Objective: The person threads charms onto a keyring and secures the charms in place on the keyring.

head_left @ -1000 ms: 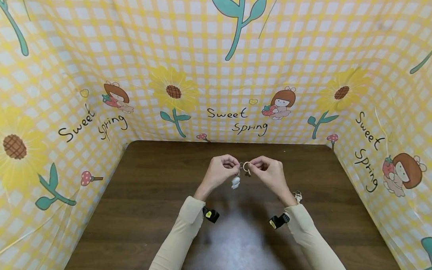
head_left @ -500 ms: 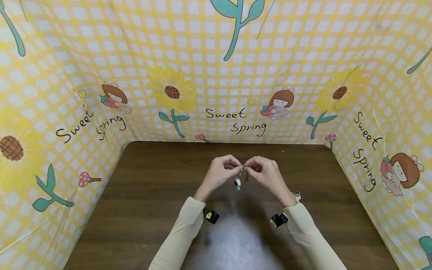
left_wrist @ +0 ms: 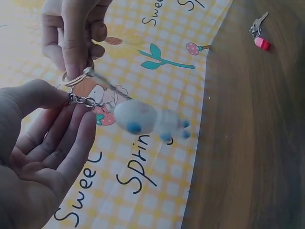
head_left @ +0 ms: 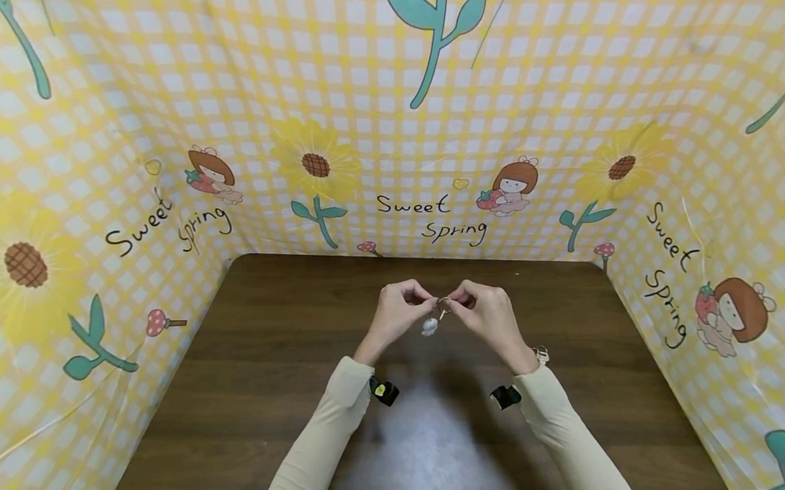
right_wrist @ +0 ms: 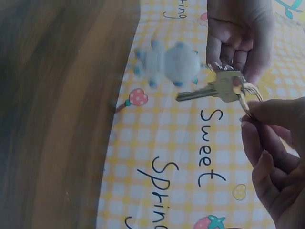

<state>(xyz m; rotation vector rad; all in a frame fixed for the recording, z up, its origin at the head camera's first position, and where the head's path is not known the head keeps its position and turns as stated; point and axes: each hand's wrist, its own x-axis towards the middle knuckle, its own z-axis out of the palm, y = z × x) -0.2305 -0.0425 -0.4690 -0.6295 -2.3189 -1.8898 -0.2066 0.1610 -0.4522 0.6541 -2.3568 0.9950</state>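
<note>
Held up over the table between both hands is a keychain with a small white figure (left_wrist: 136, 117) that has blue details and looks blurred. My left hand (head_left: 398, 310) pinches the short metal chain (left_wrist: 85, 100) between thumb and fingers. Facing it, my right hand (head_left: 491, 315) pinches the metal key ring (right_wrist: 246, 100). From that ring a brass-coloured key (right_wrist: 221, 88) hangs beside the figure. Fingertips partly cover the place where chain and ring meet, so I cannot tell exactly how they are joined.
Another key (left_wrist: 259, 21) with a red charm (left_wrist: 262, 44) lies on the brown wooden table (head_left: 275, 422); in the head view it sits just beyond the right wrist. A yellow checked cloth (head_left: 395, 144) stands around the back and sides. Each wrist wears a small black camera.
Both hands stay in nearly the same place. Their fingertips came closer at the ring, then parted slightly. The white figure and the key have swung and turned.
</note>
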